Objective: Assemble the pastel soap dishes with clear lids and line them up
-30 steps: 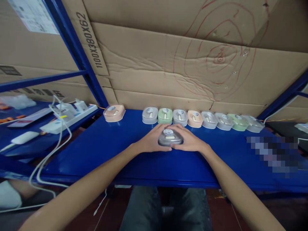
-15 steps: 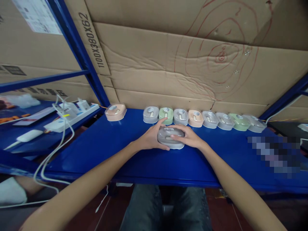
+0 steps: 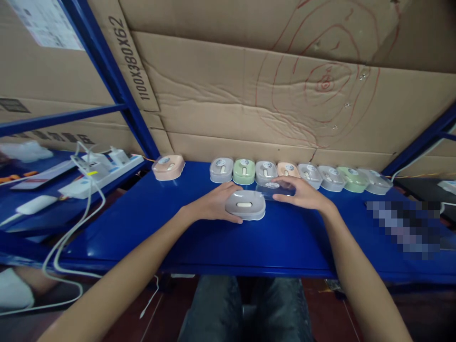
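Observation:
A grey oval box [image 3: 253, 212] stands on the blue tabletop in front of me, its upper face uncovered and a short white bar [image 3: 244, 204] at its centre. Around its left end, my left hand [image 3: 215, 204] has its thumb in front and its fingers behind. My right hand [image 3: 304, 194] pinches a clear plastic lid [image 3: 267, 191] bearing a round label, held to the right of and behind the box, apart from it. Some of my left fingers are hidden behind the box.
Along the cardboard wall stand several lidded boxes in grey, green [image 3: 244, 172] and peach, with one peach box [image 3: 168, 168] apart at the left. A power strip [image 3: 85, 184] with white cables lies on the left shelf. A pixelated patch covers the table's right side.
The clear lid has come off the grey box and moved right in my right hand. My left hand has stayed on the box, which sits slightly further left in view.

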`<state>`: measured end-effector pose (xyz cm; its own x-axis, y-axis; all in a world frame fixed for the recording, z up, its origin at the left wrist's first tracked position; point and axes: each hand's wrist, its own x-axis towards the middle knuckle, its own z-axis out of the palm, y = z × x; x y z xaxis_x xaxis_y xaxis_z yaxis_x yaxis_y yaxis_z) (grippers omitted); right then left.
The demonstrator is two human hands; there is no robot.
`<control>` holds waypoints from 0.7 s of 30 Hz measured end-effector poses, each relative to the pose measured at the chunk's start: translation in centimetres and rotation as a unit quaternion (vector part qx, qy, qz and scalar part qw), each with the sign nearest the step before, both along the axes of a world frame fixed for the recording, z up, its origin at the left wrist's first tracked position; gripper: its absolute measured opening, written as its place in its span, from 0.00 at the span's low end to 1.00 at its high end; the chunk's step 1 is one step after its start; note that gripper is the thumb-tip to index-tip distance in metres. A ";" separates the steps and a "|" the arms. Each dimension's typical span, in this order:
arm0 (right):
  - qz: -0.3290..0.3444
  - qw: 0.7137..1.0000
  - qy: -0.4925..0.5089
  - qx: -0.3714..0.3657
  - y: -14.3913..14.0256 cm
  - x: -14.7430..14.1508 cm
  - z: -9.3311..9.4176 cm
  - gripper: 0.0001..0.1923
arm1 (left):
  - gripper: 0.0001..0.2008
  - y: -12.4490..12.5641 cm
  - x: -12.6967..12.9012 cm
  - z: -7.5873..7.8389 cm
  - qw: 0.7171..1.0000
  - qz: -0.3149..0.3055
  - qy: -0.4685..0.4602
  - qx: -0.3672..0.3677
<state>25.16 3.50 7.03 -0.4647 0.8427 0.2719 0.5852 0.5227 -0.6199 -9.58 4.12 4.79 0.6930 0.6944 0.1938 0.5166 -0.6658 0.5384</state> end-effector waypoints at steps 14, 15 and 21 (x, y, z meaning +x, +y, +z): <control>-0.025 0.985 -0.168 0.042 0.9 3.7 -1.6 0.36 | 0.41 -0.4 -1.5 1.3 0.998 -0.005 0.054 -0.008; -0.024 0.984 -0.172 0.049 0.8 3.5 -1.5 0.35 | 0.40 -0.4 -1.5 1.3 0.999 -0.008 0.050 -0.005; 0.004 0.988 -0.110 0.109 -1.5 -1.8 -0.4 0.37 | 0.44 -0.5 -1.1 0.7 1.000 -0.014 0.025 0.002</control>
